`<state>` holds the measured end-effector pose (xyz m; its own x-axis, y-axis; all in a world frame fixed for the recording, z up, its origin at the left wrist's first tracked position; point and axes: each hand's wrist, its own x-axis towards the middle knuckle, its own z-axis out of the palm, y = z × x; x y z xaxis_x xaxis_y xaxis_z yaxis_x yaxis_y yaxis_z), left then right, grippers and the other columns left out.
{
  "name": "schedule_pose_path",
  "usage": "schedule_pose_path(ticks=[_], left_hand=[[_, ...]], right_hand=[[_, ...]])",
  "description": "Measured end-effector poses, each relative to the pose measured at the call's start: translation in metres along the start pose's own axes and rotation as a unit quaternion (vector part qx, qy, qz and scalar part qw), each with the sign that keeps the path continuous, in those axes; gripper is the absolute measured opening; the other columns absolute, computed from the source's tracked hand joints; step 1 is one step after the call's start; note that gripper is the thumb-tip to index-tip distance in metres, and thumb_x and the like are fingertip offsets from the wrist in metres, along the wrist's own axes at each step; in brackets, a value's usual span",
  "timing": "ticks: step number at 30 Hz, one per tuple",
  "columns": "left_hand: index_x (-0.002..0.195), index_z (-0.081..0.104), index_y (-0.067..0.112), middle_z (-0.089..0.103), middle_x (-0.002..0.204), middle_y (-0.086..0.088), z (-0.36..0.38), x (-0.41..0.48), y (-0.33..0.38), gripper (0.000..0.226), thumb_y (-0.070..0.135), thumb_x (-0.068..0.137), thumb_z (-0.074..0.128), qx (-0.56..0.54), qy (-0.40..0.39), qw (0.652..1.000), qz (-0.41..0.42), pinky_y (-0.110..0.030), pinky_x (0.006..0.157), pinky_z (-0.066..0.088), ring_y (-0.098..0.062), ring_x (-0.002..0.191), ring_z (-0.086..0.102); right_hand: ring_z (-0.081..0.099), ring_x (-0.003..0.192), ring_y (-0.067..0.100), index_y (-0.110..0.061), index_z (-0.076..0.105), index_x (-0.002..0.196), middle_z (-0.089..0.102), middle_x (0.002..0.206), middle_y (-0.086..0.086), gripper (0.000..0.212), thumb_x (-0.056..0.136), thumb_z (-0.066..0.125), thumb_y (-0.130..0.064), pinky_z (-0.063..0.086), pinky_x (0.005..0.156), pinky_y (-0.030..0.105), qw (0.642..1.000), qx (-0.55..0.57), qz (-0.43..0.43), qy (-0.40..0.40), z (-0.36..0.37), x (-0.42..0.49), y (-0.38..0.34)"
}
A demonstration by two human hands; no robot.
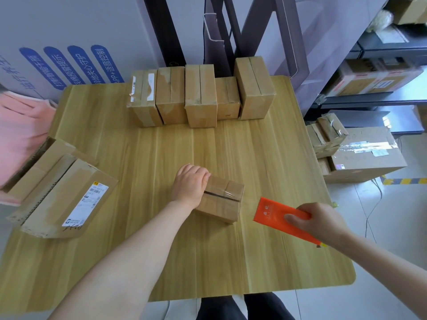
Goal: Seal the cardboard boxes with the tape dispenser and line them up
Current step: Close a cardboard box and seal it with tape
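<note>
One wooden surface (161,262) under everything. Big worn box (60,192) with shipping label at left edge, flaps partly open. Row of five boxes (201,93) standing side by side along far edge, touching, tape visible on some tops. Small box (224,202) near centre, well apart from row, clear tape shining over top, dark seam gap showing under it. Orange tape dispenser (277,215) just right of small box, toothed edge pointing at it, not touching; tape strand between them too faint to confirm. Left grip (189,185) curled over left end of small box, pinning it down. Right grip (323,220) wrapped round tape dispenser, thumb on orange face.

Step in hand, judged: finishing tape strip on small box. To do well: hold box pinned so no sliding; squeeze flaps together to close gap; pull tape dispenser low and straight along seam, down over right end; tilt teeth into tape and snap off clean; rub strip flat. Then slide over to row, flush against an end box.
</note>
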<state>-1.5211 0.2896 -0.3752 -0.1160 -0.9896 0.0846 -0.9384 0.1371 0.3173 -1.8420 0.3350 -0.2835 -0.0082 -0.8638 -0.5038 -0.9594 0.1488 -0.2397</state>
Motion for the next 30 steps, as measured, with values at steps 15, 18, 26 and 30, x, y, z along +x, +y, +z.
schedule_pose_path(ticks=[15,18,26,30], left_hand=[[0.114,0.056,0.019,0.057,0.110,-0.001,-0.003,-0.001,0.012,0.079,0.079,0.082,0.014,0.132,-0.080,0.988,0.016,-0.041,0.113,0.022,-0.025,0.110,0.049],[0.112,0.055,0.020,0.056,0.108,0.000,-0.004,0.000,0.012,0.080,0.080,0.081,0.011,0.134,-0.084,0.987,0.012,-0.041,0.114,0.022,-0.025,0.109,0.049],[0.112,0.052,0.022,0.055,0.112,0.001,-0.007,0.000,0.015,0.077,0.080,0.082,0.011,0.136,-0.087,0.987,0.008,-0.041,0.114,0.022,-0.024,0.111,0.047],[0.111,0.053,0.020,0.055,0.111,0.000,-0.006,-0.002,0.016,0.078,0.079,0.082,0.011,0.137,-0.084,0.987,0.004,-0.042,0.114,0.023,-0.024,0.111,0.047]], right_hand=[[0.048,0.059,0.014,-0.020,0.047,0.068,0.054,0.068,-0.005,0.035,0.083,0.056,-0.050,0.032,0.051,0.025,0.988,-0.140,0.052,-0.036,-0.007,0.049,-0.087],[0.051,0.061,0.014,-0.019,0.052,0.072,0.056,0.070,-0.004,0.039,0.082,0.058,-0.057,0.036,0.054,0.025,0.990,-0.116,0.070,-0.047,-0.008,0.053,-0.085],[0.050,0.061,0.012,-0.020,0.049,0.073,0.055,0.071,-0.005,0.040,0.080,0.062,-0.057,0.038,0.056,0.024,0.990,-0.071,0.099,-0.076,-0.014,0.057,-0.089],[0.050,0.062,0.012,-0.019,0.051,0.080,0.054,0.074,-0.004,0.038,0.080,0.062,-0.056,0.038,0.055,0.025,0.989,-0.053,0.108,-0.086,-0.015,0.055,-0.091]])
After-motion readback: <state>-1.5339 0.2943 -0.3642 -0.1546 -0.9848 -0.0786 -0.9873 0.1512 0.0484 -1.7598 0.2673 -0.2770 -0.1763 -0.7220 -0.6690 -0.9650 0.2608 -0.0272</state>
